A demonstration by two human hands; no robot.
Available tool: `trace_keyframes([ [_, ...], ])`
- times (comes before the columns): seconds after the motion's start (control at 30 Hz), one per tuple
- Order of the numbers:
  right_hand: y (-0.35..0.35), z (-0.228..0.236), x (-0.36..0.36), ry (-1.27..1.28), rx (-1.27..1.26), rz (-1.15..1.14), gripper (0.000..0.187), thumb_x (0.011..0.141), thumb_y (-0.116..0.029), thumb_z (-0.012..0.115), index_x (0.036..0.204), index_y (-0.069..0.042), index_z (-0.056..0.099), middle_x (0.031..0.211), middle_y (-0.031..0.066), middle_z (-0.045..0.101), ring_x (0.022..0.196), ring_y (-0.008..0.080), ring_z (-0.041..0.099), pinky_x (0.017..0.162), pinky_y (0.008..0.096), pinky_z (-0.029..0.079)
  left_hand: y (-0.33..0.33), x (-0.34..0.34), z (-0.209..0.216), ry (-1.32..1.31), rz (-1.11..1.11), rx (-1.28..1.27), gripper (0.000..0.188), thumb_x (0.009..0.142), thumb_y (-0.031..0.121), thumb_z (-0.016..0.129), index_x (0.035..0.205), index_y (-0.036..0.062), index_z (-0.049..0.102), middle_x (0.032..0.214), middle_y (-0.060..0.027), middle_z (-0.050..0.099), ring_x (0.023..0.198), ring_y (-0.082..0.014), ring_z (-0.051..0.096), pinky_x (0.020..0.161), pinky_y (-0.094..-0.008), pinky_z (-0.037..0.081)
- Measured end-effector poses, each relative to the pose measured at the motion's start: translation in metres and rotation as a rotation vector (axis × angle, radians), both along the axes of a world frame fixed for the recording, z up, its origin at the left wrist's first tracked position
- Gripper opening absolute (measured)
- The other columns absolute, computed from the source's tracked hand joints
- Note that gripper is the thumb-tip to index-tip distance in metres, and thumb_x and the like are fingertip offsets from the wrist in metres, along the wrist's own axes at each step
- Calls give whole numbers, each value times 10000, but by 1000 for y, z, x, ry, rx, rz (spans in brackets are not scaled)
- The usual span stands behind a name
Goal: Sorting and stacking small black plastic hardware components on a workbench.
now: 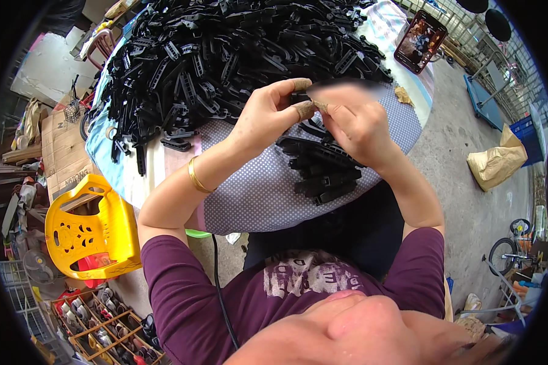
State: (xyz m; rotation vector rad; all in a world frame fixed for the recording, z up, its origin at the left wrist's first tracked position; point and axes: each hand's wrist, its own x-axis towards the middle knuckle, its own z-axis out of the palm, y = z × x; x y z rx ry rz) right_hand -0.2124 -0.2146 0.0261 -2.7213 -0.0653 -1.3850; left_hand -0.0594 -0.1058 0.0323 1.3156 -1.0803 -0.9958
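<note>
Both my hands meet over the near part of the round table. My left hand [268, 115] pinches a small black plastic part [301, 96] between thumb and forefinger, whose tips are wrapped in tan tape. Closed up against it is my right hand [362, 128], its taped thumb tip beside the left one. A blurred patch covers its upper fingers, so what it grips cannot be made out. Just below my hands lies a small stack of black plastic clips [326, 176]. Beyond them, a large heap of similar long black clips [219, 61] covers the far side.
A patterned cloth [249, 194] covers the table. At its far right edge stands a phone [420, 42], near a crumpled tan scrap [403, 95]. A yellow plastic chair [94, 225] is at the left. On the floor to the right are a tan sack [498, 161] and a blue trolley [484, 100].
</note>
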Motion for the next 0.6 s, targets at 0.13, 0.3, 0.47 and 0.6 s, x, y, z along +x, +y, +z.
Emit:
trace_keyframes([
  [0.13,-5,-1,-2,16,51,48,315,657,45,697,959,-12,632,870,95,649,757,240,634,646,322,529,-1,-1,-1,76,-10,-1,402,875,65,611,1241,-53,492,1075,-107,624,977,-146,610,879,-266,503],
  [0.3,1,-2,-5,51,111,-12,476,672,23,720,1126,-30,585,902,86,655,807,233,637,701,325,523,-2,-1,-1,99,-22,-108,325,861,64,631,1158,-49,562,1014,-85,645,902,-118,614,810,-242,521],
  [0.47,-15,5,-7,175,593,96,500,717,-116,765,1166,-17,570,1006,92,652,933,183,611,826,300,471,-2,-1,2,-350,50,-279,345,820,28,658,1151,-22,576,984,-99,669,871,-121,633,764,-245,519],
  [0.6,-16,7,-10,371,744,154,361,732,-130,759,1032,18,623,949,92,661,878,157,621,776,279,477,4,-3,6,-543,53,-274,363,801,-37,646,1157,-27,577,1051,-93,659,966,-129,616,864,-255,492],
])
